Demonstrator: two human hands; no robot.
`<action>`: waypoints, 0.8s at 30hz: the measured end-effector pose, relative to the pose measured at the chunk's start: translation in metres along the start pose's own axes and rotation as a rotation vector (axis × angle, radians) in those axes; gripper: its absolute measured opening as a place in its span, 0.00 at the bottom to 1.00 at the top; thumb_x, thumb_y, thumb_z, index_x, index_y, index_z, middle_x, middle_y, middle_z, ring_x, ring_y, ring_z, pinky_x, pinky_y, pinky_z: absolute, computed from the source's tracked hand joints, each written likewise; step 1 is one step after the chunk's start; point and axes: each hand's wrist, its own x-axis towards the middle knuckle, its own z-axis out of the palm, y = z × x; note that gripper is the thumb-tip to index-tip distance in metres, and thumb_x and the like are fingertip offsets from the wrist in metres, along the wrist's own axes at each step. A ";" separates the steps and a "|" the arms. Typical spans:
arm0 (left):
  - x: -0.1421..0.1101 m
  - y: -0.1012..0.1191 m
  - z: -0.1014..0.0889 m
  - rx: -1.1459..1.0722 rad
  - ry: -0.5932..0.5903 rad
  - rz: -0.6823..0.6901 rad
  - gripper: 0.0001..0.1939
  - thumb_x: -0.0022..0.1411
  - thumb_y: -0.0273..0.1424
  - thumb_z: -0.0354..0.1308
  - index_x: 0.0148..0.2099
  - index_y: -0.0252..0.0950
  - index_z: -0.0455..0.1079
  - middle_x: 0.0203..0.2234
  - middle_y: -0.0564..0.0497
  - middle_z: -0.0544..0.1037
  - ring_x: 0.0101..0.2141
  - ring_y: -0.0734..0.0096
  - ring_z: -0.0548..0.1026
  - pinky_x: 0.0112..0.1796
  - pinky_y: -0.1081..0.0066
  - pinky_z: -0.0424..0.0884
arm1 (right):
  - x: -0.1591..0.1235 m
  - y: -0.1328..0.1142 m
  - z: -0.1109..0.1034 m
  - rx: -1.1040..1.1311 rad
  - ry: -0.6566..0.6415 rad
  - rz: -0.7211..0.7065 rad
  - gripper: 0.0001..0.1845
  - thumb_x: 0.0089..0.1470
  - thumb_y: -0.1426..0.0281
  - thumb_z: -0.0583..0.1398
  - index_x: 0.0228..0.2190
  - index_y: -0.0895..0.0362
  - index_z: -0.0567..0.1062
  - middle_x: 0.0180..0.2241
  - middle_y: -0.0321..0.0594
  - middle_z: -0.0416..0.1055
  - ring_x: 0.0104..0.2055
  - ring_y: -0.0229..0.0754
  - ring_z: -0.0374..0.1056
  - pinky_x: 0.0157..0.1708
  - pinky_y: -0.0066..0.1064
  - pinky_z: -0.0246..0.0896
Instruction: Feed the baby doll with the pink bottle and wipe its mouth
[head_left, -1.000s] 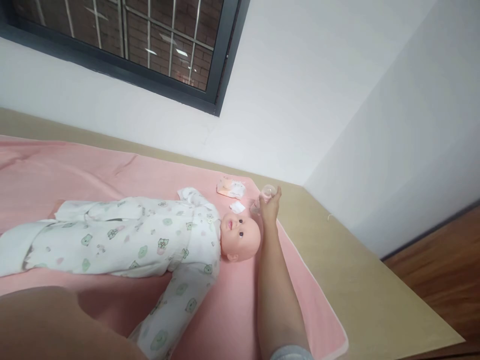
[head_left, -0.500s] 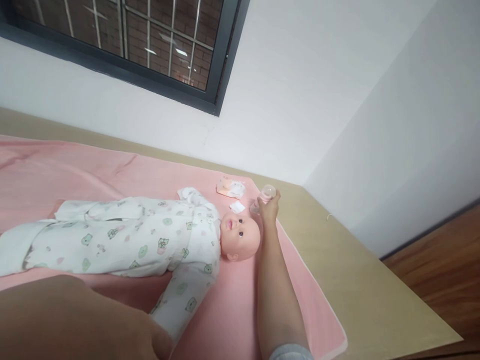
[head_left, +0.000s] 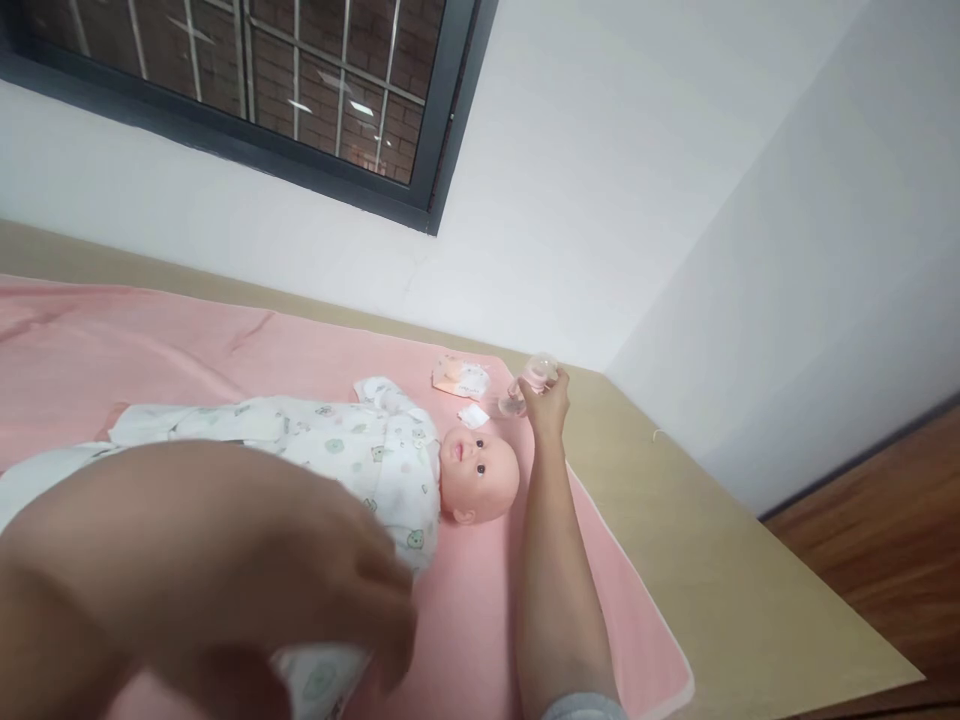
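A baby doll in a white printed sleepsuit lies on its back on a pink blanket, head to the right. My right hand reaches past the doll's head and is closed round a clear baby bottle, lifted a little off the blanket. My left hand is large, blurred and close to the camera, over the doll's near sleeve; its fingers curl down and I cannot tell whether they grip the cloth.
A pink wipes pack and a small white square lie beyond the doll's head. The blanket covers a tan table set against white walls, with a barred window above and wooden floor to the right.
My left hand has risen from the lower left across the doll's body, hiding much of it. My right hand has lifted the bottle slightly up and to the right.
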 end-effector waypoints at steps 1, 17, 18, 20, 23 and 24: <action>0.005 0.002 -0.015 -0.046 -0.007 -0.051 0.13 0.55 0.42 0.60 0.45 0.55 0.76 0.39 0.58 0.80 0.36 0.60 0.77 0.36 0.68 0.73 | 0.000 -0.009 -0.002 0.023 -0.019 -0.016 0.40 0.40 0.61 0.64 0.54 0.56 0.62 0.46 0.49 0.72 0.44 0.47 0.70 0.46 0.39 0.65; 0.062 -0.072 -0.028 0.036 0.980 -0.349 0.36 0.54 0.43 0.60 0.62 0.39 0.53 0.50 0.44 0.72 0.47 0.53 0.72 0.45 0.59 0.70 | -0.094 -0.149 0.019 0.599 -0.525 -0.155 0.40 0.40 0.58 0.69 0.53 0.51 0.61 0.47 0.43 0.70 0.48 0.46 0.69 0.48 0.44 0.69; 0.061 -0.071 -0.029 0.049 0.989 -0.363 0.36 0.54 0.41 0.60 0.61 0.39 0.54 0.50 0.44 0.72 0.46 0.53 0.73 0.44 0.60 0.70 | -0.101 -0.152 0.020 0.616 -0.542 -0.159 0.39 0.40 0.57 0.69 0.53 0.50 0.62 0.48 0.43 0.70 0.49 0.46 0.69 0.48 0.44 0.69; 0.059 -0.070 -0.030 0.077 1.006 -0.402 0.34 0.52 0.38 0.60 0.60 0.39 0.56 0.49 0.45 0.73 0.44 0.53 0.74 0.42 0.61 0.70 | -0.110 -0.156 0.022 0.648 -0.555 -0.171 0.39 0.41 0.57 0.69 0.53 0.49 0.62 0.50 0.42 0.69 0.50 0.46 0.68 0.49 0.45 0.69; 0.058 -0.070 -0.033 0.102 1.010 -0.426 0.34 0.50 0.37 0.60 0.59 0.38 0.57 0.48 0.45 0.74 0.45 0.52 0.74 0.42 0.61 0.70 | -0.112 -0.156 0.023 0.662 -0.570 -0.174 0.40 0.41 0.56 0.69 0.53 0.49 0.61 0.51 0.42 0.68 0.52 0.45 0.68 0.51 0.45 0.68; 0.058 -0.070 -0.033 0.108 1.004 -0.423 0.33 0.50 0.37 0.59 0.59 0.38 0.58 0.48 0.45 0.74 0.45 0.51 0.74 0.42 0.61 0.70 | -0.110 -0.155 0.023 0.659 -0.573 -0.172 0.40 0.41 0.56 0.69 0.53 0.49 0.61 0.52 0.42 0.68 0.52 0.45 0.67 0.51 0.44 0.67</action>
